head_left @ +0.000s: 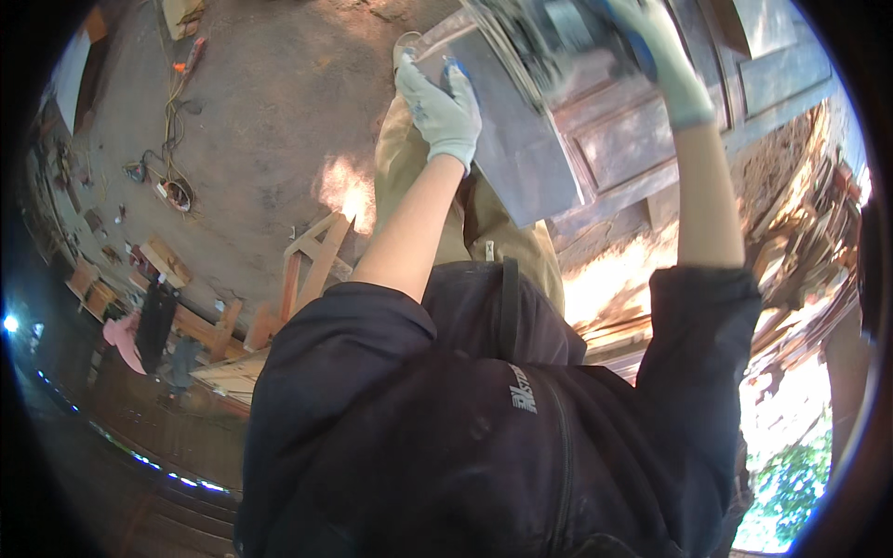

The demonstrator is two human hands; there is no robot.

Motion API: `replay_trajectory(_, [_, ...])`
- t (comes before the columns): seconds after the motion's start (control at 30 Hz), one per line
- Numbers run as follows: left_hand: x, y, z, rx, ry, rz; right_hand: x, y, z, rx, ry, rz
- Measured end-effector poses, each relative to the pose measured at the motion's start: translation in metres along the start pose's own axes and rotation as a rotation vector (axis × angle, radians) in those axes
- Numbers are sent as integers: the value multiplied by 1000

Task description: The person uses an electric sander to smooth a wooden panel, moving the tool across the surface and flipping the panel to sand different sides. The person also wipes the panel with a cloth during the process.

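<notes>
My left hand [441,110], in a white glove with blue on its fingers, is at the near left edge of a grey-brown wooden panel [521,153]. Its thumb is apart from the fingers, with the panel's edge seeming to lie between them. At the upper right my gloved right hand [649,46] is closed round a dark power tool [549,42] smeared by motion; its exact kind does not show. The tool is over the far part of the panel. Under and beyond it lies a framed wooden door [619,144] with recessed panels.
On the dirt floor to the left lie a corded tool [193,58] and a tangled yellow cable [170,153]. Wooden trestle pieces [316,260] stand beside my left arm. Stacked wood strips [791,270] fill the right side. Pink cloth [124,339] hangs at the lower left.
</notes>
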State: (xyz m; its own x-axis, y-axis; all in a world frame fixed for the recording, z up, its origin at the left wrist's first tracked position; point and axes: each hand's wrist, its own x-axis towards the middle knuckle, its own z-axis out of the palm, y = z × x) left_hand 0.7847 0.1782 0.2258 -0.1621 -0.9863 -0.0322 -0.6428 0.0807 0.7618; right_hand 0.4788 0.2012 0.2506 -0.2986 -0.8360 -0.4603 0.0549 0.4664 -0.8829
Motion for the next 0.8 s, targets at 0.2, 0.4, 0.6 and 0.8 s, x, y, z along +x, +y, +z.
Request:
replay_trajectory(0.2, [3,-3,-8,-29,23,-45,-41,-86,59,-217,158,-6])
replay_trajectory(0.4, [3,-9,-7,52,2,18,-190,-28,35,-367,343,360])
replay_trajectory(0.6, [1,1,-8,-28,1,-68,-280,-5,32,-173,403,381])
replay_trajectory(0.8, [1,6,-12,-28,-29,-116,-172,-71,77,-504,383,-34])
